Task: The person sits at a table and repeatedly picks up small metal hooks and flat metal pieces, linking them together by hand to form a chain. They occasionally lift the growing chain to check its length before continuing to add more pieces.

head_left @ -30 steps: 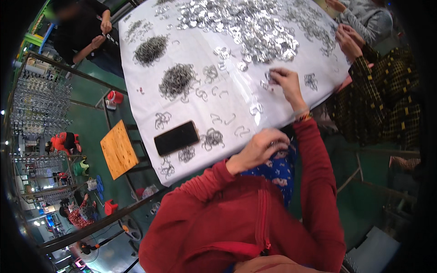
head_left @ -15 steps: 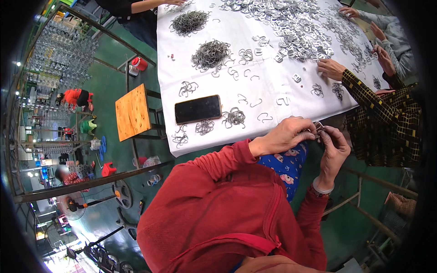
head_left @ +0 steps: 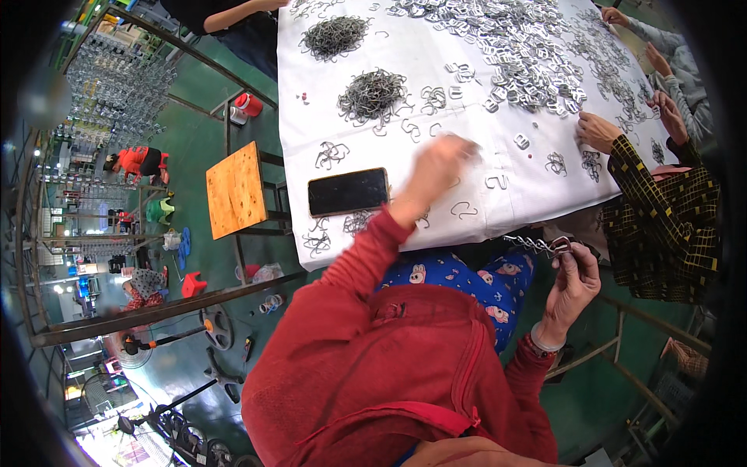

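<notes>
My right hand (head_left: pixel 572 288) is pinched on a silvery metal piece, from which a short chain of linked wire hooks (head_left: pixel 529 244) sticks out to the left, just off the table's near edge. My left hand (head_left: pixel 437 173) is over the white-covered table, smeared by motion, so its fingers cannot be made out. Loose bent wire hooks (head_left: pixel 464 208) and a flatter squared one (head_left: pixel 496 182) lie near it. Left of that hand is a dark phone (head_left: pixel 348 191), with small clusters of hooks (head_left: pixel 317 238) around it. Beyond are two heaps of wire hooks (head_left: pixel 373 95).
Flat metal buckles (head_left: pixel 529 66) cover the far middle of the white cloth (head_left: pixel 299 117). A co-worker's hand (head_left: pixel 597 132) in a black-and-yellow sleeve rests at the right edge. Other people's hands work farther off. A wooden stool (head_left: pixel 236 191) stands to the left.
My left hand has let go beside the right one and swung left and up over the table. My right hand keeps its hold, and the chain of hooks now shows.
</notes>
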Demonstrator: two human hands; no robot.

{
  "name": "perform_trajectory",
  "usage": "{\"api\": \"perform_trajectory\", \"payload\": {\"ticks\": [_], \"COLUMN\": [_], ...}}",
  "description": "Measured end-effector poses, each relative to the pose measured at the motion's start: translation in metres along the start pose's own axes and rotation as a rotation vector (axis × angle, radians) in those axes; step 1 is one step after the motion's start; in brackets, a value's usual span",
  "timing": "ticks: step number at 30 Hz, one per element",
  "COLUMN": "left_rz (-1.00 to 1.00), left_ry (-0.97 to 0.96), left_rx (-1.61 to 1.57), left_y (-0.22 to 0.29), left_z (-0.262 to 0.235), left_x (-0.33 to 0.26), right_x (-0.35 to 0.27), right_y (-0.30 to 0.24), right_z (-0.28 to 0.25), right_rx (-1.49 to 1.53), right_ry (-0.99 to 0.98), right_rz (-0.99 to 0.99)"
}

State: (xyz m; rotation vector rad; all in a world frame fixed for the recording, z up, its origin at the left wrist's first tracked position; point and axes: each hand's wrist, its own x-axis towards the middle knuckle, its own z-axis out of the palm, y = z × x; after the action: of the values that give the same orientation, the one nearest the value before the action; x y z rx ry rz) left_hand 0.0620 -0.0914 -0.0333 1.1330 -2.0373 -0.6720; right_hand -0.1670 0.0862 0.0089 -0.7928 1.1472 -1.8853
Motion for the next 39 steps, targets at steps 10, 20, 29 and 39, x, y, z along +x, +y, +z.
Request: {"api": "perform_trajectory", "payload": {"ticks": [10, 20, 29, 39], "left_rz": [-0.016, -0.163, 0.063, 0.157], "left_ry": [0.018, -0.156, -0.372, -0.268], "left_rx": [0.863, -0.365, -0.631, -0.662], "left_y": [-0.131, 0.029, 0.112, 0.105], "left_z": [-0.041, 0.017, 0.049, 0.063], "left_x": [0.049, 0.013, -0.028, -0.035], "right_x": [-0.001, -0.008, -0.014, -0.013], "right_y": [-0.014, 0.008, 0.027, 0.013], "right_z": [0.009, -0.004, -0.009, 0.0], "right_rx": [-0.143, -0.125, -0.039, -0.285], "right_ry": [0.028, 0.033, 0.144, -0.023], "right_rz": [0.059, 0.087, 0.114, -0.008]}}
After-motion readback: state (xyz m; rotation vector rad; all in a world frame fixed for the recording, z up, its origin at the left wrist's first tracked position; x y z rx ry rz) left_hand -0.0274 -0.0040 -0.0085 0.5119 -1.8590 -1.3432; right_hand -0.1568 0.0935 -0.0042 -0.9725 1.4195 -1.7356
